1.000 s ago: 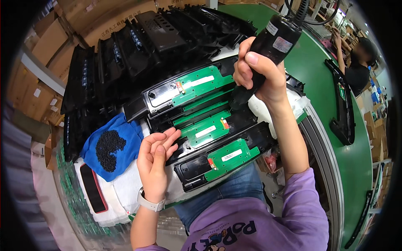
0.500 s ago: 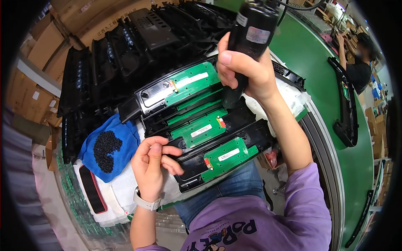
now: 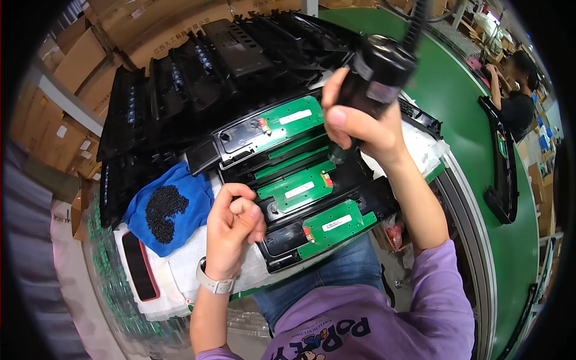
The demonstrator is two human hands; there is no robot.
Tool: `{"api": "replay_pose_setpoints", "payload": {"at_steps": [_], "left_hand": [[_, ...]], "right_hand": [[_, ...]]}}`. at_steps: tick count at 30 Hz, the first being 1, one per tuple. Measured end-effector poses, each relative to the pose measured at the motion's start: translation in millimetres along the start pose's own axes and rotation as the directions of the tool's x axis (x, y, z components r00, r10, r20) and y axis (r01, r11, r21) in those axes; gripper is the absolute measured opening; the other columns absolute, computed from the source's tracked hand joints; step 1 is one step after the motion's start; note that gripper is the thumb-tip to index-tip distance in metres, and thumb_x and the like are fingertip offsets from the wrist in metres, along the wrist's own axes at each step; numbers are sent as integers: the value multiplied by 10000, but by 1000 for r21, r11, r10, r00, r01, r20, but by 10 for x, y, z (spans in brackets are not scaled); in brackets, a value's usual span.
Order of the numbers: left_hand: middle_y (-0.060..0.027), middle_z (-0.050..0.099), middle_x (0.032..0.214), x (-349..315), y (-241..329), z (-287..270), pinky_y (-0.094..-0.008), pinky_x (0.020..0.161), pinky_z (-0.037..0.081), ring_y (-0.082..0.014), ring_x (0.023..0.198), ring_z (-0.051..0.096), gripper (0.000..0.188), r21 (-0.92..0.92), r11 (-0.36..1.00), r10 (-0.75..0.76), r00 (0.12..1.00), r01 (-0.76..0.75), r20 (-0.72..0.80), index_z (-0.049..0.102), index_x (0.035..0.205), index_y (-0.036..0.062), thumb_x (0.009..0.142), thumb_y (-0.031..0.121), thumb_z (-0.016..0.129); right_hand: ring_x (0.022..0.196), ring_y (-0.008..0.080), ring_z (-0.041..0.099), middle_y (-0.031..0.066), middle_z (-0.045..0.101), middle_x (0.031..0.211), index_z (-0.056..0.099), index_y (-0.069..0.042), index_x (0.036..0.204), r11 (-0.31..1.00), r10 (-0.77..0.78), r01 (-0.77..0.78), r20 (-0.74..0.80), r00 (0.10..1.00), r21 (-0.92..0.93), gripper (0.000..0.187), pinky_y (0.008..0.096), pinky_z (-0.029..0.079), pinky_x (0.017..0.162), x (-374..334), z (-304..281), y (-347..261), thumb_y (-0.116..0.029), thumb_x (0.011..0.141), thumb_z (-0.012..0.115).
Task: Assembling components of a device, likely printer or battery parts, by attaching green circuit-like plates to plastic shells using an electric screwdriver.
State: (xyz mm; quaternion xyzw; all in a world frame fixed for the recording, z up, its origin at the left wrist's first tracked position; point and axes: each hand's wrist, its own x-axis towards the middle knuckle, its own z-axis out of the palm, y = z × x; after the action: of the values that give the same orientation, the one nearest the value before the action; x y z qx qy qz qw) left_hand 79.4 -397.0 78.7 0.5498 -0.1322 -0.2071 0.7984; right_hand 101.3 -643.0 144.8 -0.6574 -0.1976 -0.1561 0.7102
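Three green circuit boards show broadly in the head view, each seated in a black housing [image 3: 355, 176], and we take the middle board [image 3: 294, 202] as our landmark. The far board [image 3: 282, 129] sits above it and the near board [image 3: 335, 236] below it; partly covered green strips [image 3: 298, 147] show between the middle and far ones. Our right hand [image 3: 369, 129], above and to the right of the middle board, wraps closely around a black power screwdriver [image 3: 372, 75], whose nose points down near that board's upper right corner; we cannot tell whether it touches anything. Our left hand [image 3: 235, 222], just beside the middle board's left end, is curled, thumb near the bent fingers; we cannot tell whether anything small is pinched there.

Well left of the middle board, a blue cloth [image 3: 135, 211] carries a heap of small black screws [image 3: 163, 217]. Lower left of the board, a red-edged phone [image 3: 140, 267] lies on the white-covered desk [image 3: 187, 270]. Black panels [image 3: 234, 51] crowd above the board.

As far as we can judge, the three boards are already laid in their housings, while many screws are unused; the holes are too small for us to say which are filled.
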Motion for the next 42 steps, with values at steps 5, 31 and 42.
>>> {"api": "replay_pose_setpoints", "payload": {"at_steps": [5, 31, 42], "left_hand": [[-103, 638, 702, -38, 13, -11, -227, 557, 516, -197, 640, 665, 94, -52, 998, -27, 1000, 27, -2, 515, 881, -5, 845, -1, 602], [-101, 647, 688, -113, -33, 71, -226, 573, 525, -155, 613, 657, 90, 167, 986, 23, 999, -17, -35, 567, 789, -35, 774, -69, 650], [-81, 659, 836, -139, 6, 108, -230, 632, 486, -128, 746, 619, 181, 253, 966, 38, 998, -50, 55, 588, 883, -6, 726, -30, 677]], "right_hand": [[428, 103, 442, -3, 457, 568, 462, -27, 985, 878, -170, 93, 126, 977, 470, 325, 266, 403, 478, -148, 60, -142, -257, 814, 615], [553, 129, 488, 17, 526, 717, 462, -45, 1096, 701, -259, 93, 131, 957, 707, 344, 328, 424, 652, -285, 318, -128, -317, 889, 507], [534, 119, 478, 18, 514, 693, 466, -30, 1088, 717, -155, 42, 101, 983, 696, 338, 305, 422, 605, -301, 342, -139, -302, 892, 502]]}}
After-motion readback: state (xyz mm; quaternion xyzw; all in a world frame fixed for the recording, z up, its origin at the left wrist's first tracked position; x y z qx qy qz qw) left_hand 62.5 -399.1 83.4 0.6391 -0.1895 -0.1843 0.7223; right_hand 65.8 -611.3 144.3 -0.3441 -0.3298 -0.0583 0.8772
